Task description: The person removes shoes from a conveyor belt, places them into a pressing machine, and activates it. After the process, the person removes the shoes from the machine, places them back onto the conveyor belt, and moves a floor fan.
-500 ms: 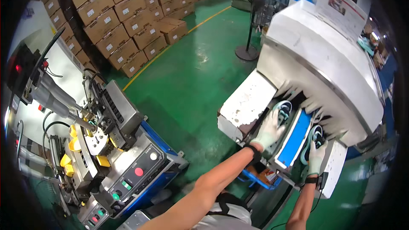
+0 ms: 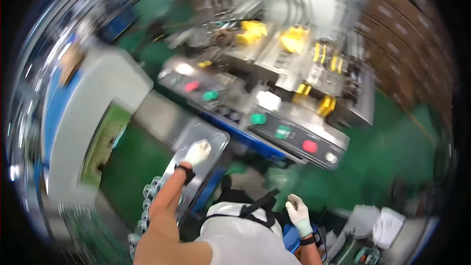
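Observation:
My left hand [image 2: 197, 152], in a pale glove, is over the end of a shiny grey tray [image 2: 216, 135]. Motion blurs its fingers, so whether they grip anything cannot be told. Low on the right, my right hand [image 2: 297, 213], also gloved, hangs beside my body with its fingers loosely bent and nothing visible in them. Beyond both hands stands a metal pressing machine [image 2: 294, 88] with yellow pads and two button panels. A teal and dark shoe [image 2: 367, 255] lies at the lower right edge, apart from my right hand.
A row of pale rounded pieces [image 2: 146, 206] lines the tray's left side. At the left stands a white machine [image 2: 78, 113] with a green-edged opening. White sheets [image 2: 388, 228] lie at lower right. Stacked cartons [image 2: 397, 39] rise at far right.
My view has swung from the white hooded machine to the pressing machine. Both hands have come off the two shoes they were on; the left is now over the grey tray.

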